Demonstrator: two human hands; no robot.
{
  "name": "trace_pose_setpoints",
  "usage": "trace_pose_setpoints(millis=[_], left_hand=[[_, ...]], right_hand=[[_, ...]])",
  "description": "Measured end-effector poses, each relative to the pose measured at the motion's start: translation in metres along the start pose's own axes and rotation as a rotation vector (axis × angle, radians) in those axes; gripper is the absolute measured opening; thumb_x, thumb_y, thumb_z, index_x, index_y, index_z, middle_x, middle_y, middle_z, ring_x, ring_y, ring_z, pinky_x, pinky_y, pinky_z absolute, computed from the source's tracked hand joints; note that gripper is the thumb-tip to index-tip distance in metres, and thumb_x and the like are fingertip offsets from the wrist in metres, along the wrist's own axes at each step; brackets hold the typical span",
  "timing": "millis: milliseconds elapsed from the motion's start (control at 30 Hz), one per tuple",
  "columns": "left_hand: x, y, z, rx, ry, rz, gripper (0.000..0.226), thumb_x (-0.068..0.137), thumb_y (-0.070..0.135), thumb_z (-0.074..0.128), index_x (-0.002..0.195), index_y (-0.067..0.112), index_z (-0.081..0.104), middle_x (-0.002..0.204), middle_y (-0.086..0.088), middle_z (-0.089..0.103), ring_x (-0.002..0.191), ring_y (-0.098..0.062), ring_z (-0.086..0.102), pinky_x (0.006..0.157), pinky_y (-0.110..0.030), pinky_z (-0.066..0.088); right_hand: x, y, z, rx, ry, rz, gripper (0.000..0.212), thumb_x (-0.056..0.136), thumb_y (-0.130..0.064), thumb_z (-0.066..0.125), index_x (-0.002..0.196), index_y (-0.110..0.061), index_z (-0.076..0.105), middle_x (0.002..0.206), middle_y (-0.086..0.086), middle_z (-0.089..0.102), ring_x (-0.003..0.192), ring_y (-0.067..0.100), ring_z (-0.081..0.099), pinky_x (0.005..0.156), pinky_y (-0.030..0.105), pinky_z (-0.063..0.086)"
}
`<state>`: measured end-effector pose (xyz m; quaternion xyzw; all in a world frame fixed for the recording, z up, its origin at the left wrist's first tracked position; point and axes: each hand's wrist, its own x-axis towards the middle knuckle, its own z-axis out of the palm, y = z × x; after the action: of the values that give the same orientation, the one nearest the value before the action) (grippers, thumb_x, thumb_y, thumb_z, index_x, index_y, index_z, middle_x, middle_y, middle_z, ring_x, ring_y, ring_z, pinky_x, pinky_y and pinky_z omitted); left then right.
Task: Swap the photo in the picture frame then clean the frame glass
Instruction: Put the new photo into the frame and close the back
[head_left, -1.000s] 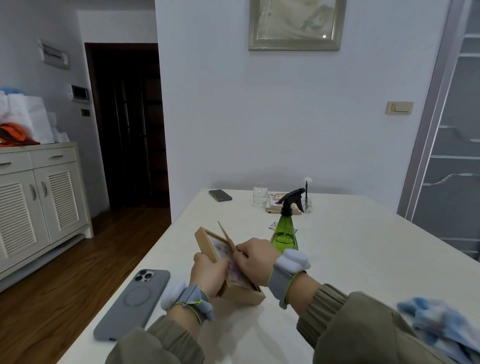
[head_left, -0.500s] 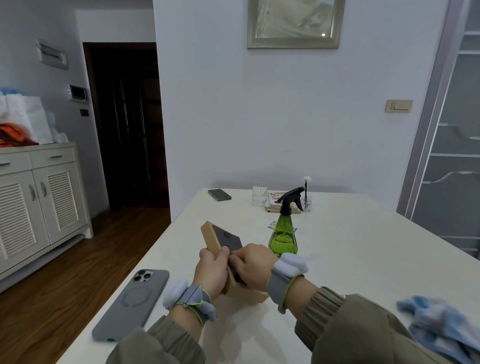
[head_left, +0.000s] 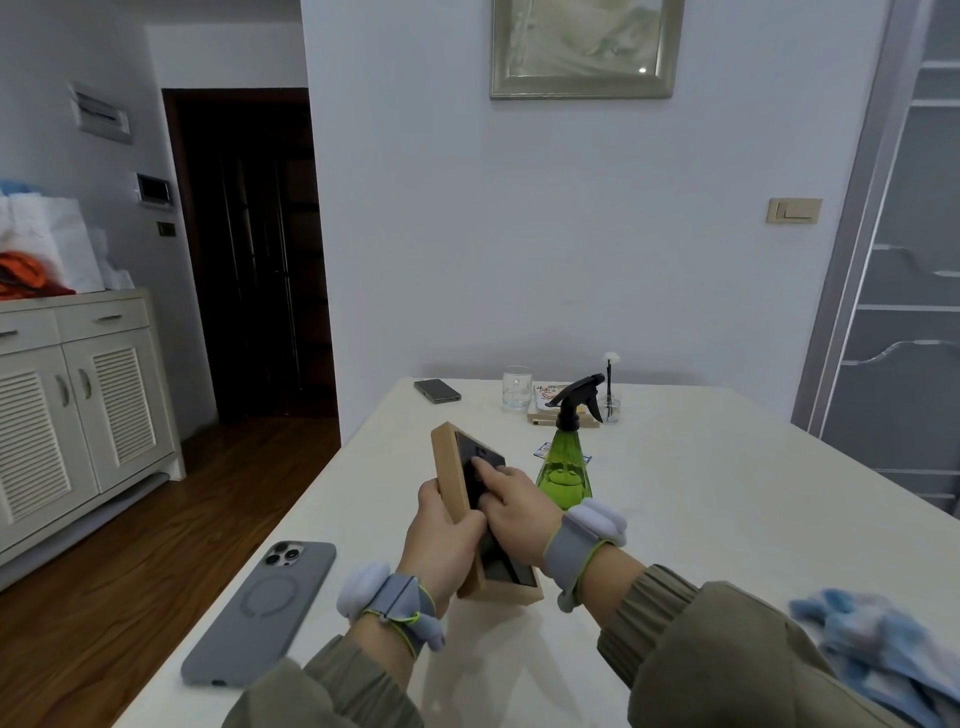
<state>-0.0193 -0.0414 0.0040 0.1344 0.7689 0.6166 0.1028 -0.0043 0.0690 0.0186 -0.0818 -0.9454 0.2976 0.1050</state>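
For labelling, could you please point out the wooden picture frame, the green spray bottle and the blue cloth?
wooden picture frame (head_left: 450, 467), head view, left edge
green spray bottle (head_left: 563, 480), head view, body
blue cloth (head_left: 875, 657), head view, middle

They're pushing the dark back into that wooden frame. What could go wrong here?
The frame seems propped on its lower edge, gripped by the left hand alone, so the right hand pressing the dark backing might tip it or make it slip. The green spray bottle stands just behind that hand and could get knocked over.
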Motion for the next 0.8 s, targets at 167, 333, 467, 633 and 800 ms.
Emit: trace_pose_setpoints(millis=[167,333,467,633,800], left_hand=[[-0.001,0.002,0.001,-0.003,-0.007,0.004,0.046,0.089,0.014,0.056,0.128,0.022,0.033,0.101,-0.007,0.059,0.097,-0.029,0.061,0.09,-0.046,0.056],[-0.001,0.001,0.001,0.019,-0.037,0.01,0.049,0.085,0.011,0.06,0.121,0.027,0.031,0.096,-0.001,0.058,0.091,-0.024,0.061,0.088,-0.043,0.056],[-0.002,-0.002,0.0,0.008,-0.058,0.016,0.049,0.085,0.008,0.06,0.122,0.024,0.031,0.097,-0.003,0.058,0.091,-0.023,0.06,0.086,-0.042,0.056],[0.0,-0.005,0.002,0.037,-0.035,0.043,0.045,0.086,0.011,0.058,0.118,0.025,0.031,0.095,-0.001,0.058,0.091,-0.023,0.061,0.088,-0.044,0.056],[0.005,0.001,0.009,0.066,0.058,0.091,0.032,0.092,0.017,0.056,0.118,0.021,0.037,0.085,0.002,0.056,0.079,-0.016,0.06,0.067,-0.031,0.053]], right_hand=[[-0.002,0.003,-0.002,0.041,-0.01,0.005,0.053,0.096,-0.016,0.034,0.147,-0.029,0.03,0.148,0.006,0.045,0.133,0.026,0.044,0.108,0.03,0.039],[-0.002,0.004,-0.004,0.002,-0.014,0.0,0.054,0.096,-0.014,0.035,0.148,-0.028,0.03,0.148,0.007,0.045,0.132,0.027,0.045,0.105,0.028,0.039],[0.0,0.006,-0.003,-0.021,-0.019,0.013,0.054,0.095,-0.014,0.035,0.147,-0.028,0.03,0.148,0.006,0.045,0.134,0.027,0.044,0.108,0.029,0.039],[-0.002,0.005,-0.001,0.034,-0.021,0.049,0.052,0.097,-0.021,0.035,0.149,-0.024,0.028,0.15,0.007,0.042,0.136,0.027,0.041,0.11,0.03,0.037],[-0.011,-0.01,-0.002,0.132,0.07,0.03,0.045,0.097,-0.038,0.038,0.135,-0.015,0.049,0.133,0.01,0.059,0.121,0.027,0.055,0.095,0.03,0.044]])
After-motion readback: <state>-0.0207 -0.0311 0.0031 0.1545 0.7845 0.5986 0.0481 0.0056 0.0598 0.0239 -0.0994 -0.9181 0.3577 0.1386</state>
